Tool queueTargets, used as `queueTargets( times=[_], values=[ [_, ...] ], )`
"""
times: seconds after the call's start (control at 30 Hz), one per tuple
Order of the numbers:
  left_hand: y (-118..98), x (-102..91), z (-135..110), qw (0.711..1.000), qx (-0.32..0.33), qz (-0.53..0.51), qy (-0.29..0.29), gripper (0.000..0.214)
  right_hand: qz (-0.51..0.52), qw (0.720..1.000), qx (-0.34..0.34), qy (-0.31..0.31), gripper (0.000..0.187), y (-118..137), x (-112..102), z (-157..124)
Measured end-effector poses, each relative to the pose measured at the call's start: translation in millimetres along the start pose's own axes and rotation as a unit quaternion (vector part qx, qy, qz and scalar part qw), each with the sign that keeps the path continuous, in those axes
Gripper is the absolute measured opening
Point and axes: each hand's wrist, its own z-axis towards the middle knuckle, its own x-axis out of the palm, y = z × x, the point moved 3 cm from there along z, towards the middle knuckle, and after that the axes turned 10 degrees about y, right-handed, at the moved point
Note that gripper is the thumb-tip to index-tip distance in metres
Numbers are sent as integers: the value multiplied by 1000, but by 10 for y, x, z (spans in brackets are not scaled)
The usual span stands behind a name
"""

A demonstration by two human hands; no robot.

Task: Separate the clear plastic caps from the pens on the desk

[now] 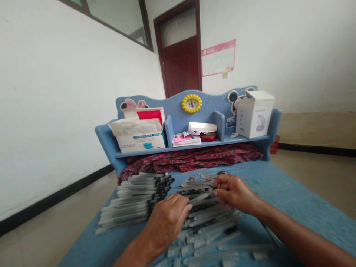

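Observation:
My left hand (pixel 169 218) is closed, its thumb and fingertips pinching the near end of a translucent pen barrel (pixel 199 198). At the barrel's far end my right hand (pixel 233 192) is also closed, pinching a small black pen part (pixel 215 188); whether the two pieces touch I cannot tell. Beneath both hands lies a loose spread of clear pen barrels (pixel 211 218), partly hidden by my fingers. Left of them, a stacked pile of pens with black ends (pixel 136 196) rests on the blue tabletop (pixel 294 207), barrels pointing left.
Along the back stands a blue shelf (pixel 194 149) with a yellow flower clock (pixel 191 104). It holds a mask box (pixel 140 142), some papers (pixel 186 141), a red round tin (pixel 208 137) and a tall white box (pixel 254 115). Checked cloth (pixel 194 158) is bunched under the shelf.

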Motion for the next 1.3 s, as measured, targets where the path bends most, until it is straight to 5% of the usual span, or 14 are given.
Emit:
queueTargets(
  times=[0.27,0.57,0.77,0.93,1.1,1.2,1.3],
  values=[
    [29,41,10,1000,-19,11,18,16,-97,995,-7,-25,13,-35,-56,61],
    [-22,15,26,1000,-6,9,7,18,-72,995,-53,48,15,93,92,-35],
    [124,-48,13,999,-30,44,-5,19,-31,999,-26,-5,22,4,-201,4],
    [385,-117,-17,986,-130,97,35,18,-19,996,23,-79,23,-148,-459,69],
    [480,-172,-29,974,-189,111,53,20,-138,987,24,-76,21,-196,-490,80],
    [408,-151,-13,982,-170,76,38,21,-253,966,6,-55,25,-170,-468,71],
    [276,-116,13,990,-135,40,8,19,-343,934,1,-102,28,-92,-441,33]
  ],
)
